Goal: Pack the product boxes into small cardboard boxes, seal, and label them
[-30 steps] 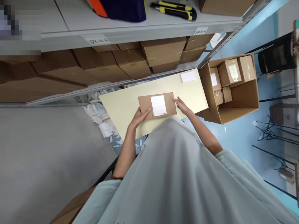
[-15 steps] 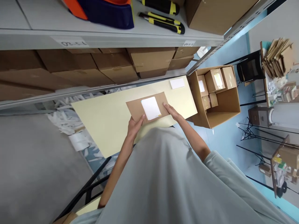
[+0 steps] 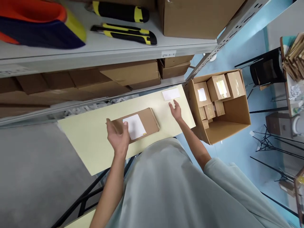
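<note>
A flat brown cardboard packet [image 3: 150,122] lies on the pale yellow tabletop [image 3: 95,139]. A white paper [image 3: 135,126] with a small yellow mark at one corner covers the middle of its upper face. My left hand [image 3: 118,135] is at the packet's left end, fingers spread and thumb up; whether it touches the packet I cannot tell. Off to the right, my right hand [image 3: 176,110] hovers with its fingers apart and nothing in them. Just beyond those fingertips is a white paper slip [image 3: 171,94] near the table's far right corner.
A large open carton [image 3: 234,120] holding several small boxes stands right of the table. Above the table's far side runs a grey shelf [image 3: 133,52] with two utility knives [image 3: 125,33], a blue-and-orange object [image 3: 45,27] and a box [image 3: 199,19]. More cardboard boxes [image 3: 133,72] fill the level below.
Both hands have let go of the packet, which now rests on the table. My right hand has moved away toward the white slip, and my left hand has opened. The view has shifted.
</note>
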Action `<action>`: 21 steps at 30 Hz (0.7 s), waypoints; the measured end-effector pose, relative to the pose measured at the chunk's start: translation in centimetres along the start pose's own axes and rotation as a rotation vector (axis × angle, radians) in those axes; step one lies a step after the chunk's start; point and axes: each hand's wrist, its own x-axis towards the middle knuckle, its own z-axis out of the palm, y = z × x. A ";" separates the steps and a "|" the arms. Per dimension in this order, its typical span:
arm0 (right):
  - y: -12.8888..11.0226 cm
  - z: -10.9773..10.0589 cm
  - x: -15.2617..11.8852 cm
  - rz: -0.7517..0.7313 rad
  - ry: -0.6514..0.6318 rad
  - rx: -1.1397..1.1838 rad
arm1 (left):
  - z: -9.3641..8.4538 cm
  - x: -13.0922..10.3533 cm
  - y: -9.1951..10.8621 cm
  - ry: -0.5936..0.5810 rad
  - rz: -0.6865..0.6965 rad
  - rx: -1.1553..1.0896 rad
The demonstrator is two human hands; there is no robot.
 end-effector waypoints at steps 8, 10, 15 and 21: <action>2.7 -3.2 8.7 0.021 0.141 -0.026 | 13.8 3.7 9.6 -0.299 0.098 -0.132; 3.0 -3.2 9.4 0.024 0.131 -0.045 | 17.8 5.1 9.7 -0.400 -0.014 -0.071; 3.1 -2.9 10.0 0.034 0.083 -0.066 | 24.2 7.7 8.6 -0.511 -0.294 -0.014; 3.2 -2.7 10.7 0.041 0.059 -0.114 | 26.3 7.6 6.7 -0.557 -0.325 -0.066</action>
